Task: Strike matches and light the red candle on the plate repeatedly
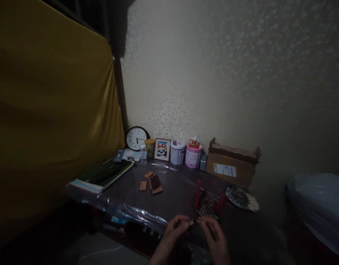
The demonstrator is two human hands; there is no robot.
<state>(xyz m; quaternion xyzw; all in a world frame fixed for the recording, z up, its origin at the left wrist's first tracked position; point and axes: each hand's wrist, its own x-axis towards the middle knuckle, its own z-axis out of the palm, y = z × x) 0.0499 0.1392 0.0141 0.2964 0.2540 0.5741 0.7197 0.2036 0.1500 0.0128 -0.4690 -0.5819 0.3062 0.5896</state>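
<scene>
Low in the dim head view, my left hand [177, 229] and my right hand [213, 232] meet just above the near edge of a dark table [175, 195]. The fingers of both are pinched together on a small brown piece [191, 222] held between them. Just beyond my hands stands a round dish [206, 206] with two red upright sticks and small dark bits in it. A second dish [239, 197] with pale sticks jutting out lies to its right. A row of small brown flat pieces [153, 182] lies further left on the table.
Along the wall stand a round clock [136, 138], a small framed picture [162, 149], a white tin [177, 151], a pink tin [193, 155] and a cardboard box [231, 163]. Books [103, 176] lie at the left. A yellow cloth [48, 110] hangs on the left; a plastic bag [318, 206] sits at the right.
</scene>
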